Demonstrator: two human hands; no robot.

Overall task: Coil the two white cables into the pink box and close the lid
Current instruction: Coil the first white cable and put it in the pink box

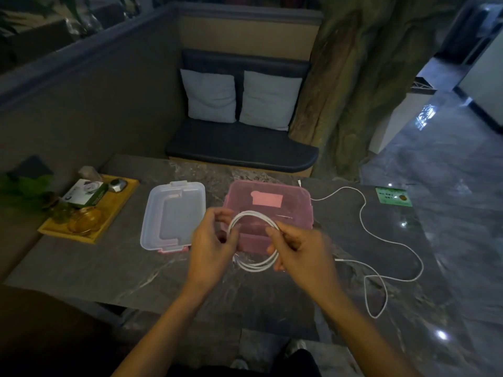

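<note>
Both hands pinching round white cable coil, translucent pink box

Single view only: a wide-angle camera worn on the head, facing forward and steeply down over the counter; both forearms enter from the bottom edge, close to the lens. The far field takes in a cushioned bench; edges curve noticeably.

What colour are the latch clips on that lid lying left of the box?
Pink, on the clear plastic lid; seen in the head view.
</note>
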